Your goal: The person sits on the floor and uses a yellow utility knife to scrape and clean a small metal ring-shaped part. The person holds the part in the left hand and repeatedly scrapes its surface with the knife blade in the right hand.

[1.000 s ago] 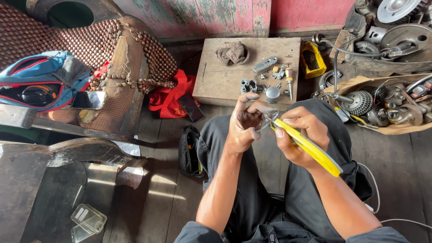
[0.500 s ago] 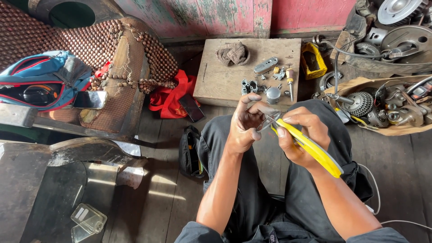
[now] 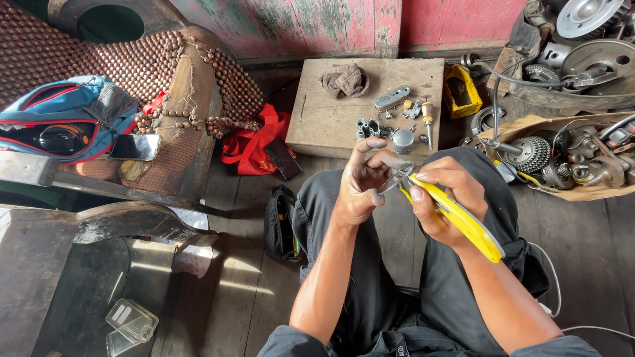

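My right hand (image 3: 442, 201) grips yellow-handled pliers (image 3: 456, 218), jaws pointing up-left toward my left hand (image 3: 362, 182). The left hand's fingers pinch a small metal part (image 3: 395, 173) right at the plier jaws; the part is mostly hidden by fingers. Both hands hover above my knees in dark trousers, just in front of a low wooden board (image 3: 331, 112). On the board lie a small metal cylinder (image 3: 403, 141), a screwdriver (image 3: 427, 119), a grey rag (image 3: 345, 80) and several small metal pieces.
A yellow box (image 3: 461, 91) stands right of the board. Gears and engine parts fill a tray (image 3: 562, 158) at the right. A red cloth (image 3: 254, 142) and a dark phone (image 3: 283, 158) lie left of the board, beside a beaded seat (image 3: 165, 79) with a blue bag (image 3: 66, 119).
The hands have stayed in the same spot; only the fingers and pliers have shifted slightly around the small part.
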